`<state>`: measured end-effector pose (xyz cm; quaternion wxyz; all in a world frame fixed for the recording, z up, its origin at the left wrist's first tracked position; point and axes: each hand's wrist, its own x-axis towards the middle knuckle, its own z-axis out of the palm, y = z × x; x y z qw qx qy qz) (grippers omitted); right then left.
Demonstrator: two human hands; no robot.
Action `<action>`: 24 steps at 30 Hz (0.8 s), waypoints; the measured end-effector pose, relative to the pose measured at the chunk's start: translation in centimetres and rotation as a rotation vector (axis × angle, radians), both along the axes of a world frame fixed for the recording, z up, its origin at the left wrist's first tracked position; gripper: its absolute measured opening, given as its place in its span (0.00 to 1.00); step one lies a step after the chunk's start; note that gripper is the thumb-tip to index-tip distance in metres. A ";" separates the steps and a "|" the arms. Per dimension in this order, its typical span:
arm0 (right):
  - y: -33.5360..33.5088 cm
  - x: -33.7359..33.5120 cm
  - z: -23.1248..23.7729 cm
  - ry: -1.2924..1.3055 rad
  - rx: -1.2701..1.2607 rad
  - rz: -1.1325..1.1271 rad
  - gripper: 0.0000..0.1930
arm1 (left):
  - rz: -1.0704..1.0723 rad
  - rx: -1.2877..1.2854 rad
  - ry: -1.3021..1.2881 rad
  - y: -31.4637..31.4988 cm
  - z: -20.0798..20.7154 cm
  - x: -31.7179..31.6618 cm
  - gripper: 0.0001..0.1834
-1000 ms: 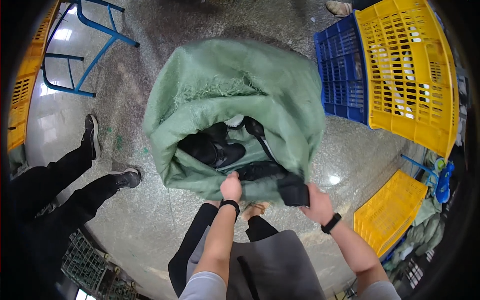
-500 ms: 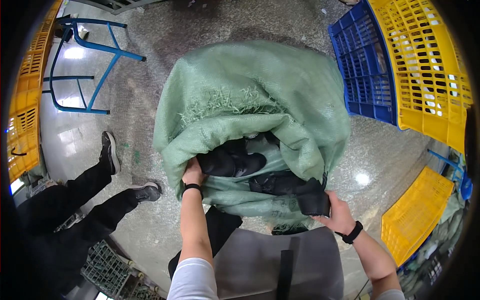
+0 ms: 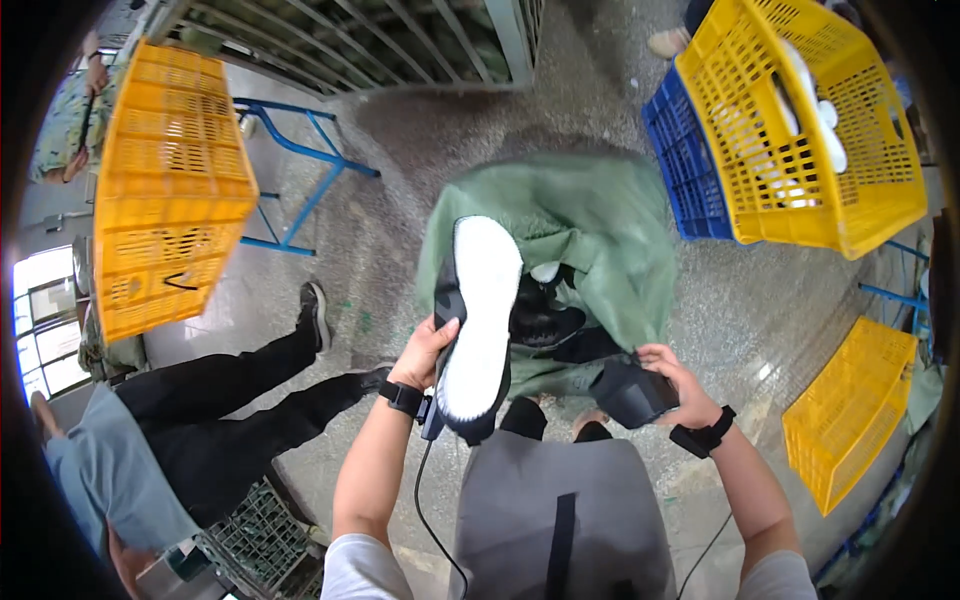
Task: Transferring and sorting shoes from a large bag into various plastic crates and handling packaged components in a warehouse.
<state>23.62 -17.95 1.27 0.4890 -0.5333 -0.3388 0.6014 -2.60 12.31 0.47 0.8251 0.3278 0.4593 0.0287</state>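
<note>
My left hand point(image 3: 425, 355) grips a black shoe upper by its side. Its white stitched bottom point(image 3: 482, 310) is turned up toward me, over the left part of a green woven sack point(image 3: 625, 240). In my right hand point(image 3: 685, 385) is a black piece point(image 3: 632, 392), likely another shoe upper, held at the sack's near right edge. Inside the sack's open mouth lie more black shoe uppers point(image 3: 545, 325), partly hidden by its folds. Both hands are closed on what they hold.
A yellow crate point(image 3: 840, 215) holding white pieces sits with a blue crate point(image 3: 690, 160) at the right. Another yellow crate point(image 3: 850, 420) stands nearer. An orange crate point(image 3: 165, 190) and blue stand point(image 3: 300, 215) are at left, beside a person's dark-trousered legs point(image 3: 230, 390). A metal cage point(image 3: 400, 45) is at the far side.
My left hand has come out of the sack's mouth with a shoe upper, white bottom up. My right hand still holds its black piece. The view has shifted, showing more at the far side.
</note>
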 end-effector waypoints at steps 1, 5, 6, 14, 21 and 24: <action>0.6 0.5 1.6 -0.010 0.022 0.001 0.36 | -0.046 -0.019 -0.014 -0.1 2.5 0.4 0.18; 0.9 2.0 7.5 0.953 -0.293 -0.207 0.44 | -0.294 -0.006 -0.016 -2.1 12.1 2.5 0.22; 1.9 2.2 8.9 1.028 -0.240 -0.188 0.44 | -0.418 -0.009 0.013 -2.6 13.5 2.8 0.22; 3.4 0.8 15.7 1.005 -0.047 -0.108 0.35 | -0.581 0.080 -0.154 -4.7 22.2 1.7 0.41; 3.1 -0.9 16.9 0.968 0.074 -0.582 0.35 | -0.364 0.591 -0.182 -7.1 24.3 -4.7 0.42; 3.3 -2.2 18.6 0.859 0.086 -0.590 0.37 | 0.051 0.245 -0.224 -7.8 23.9 -3.1 0.34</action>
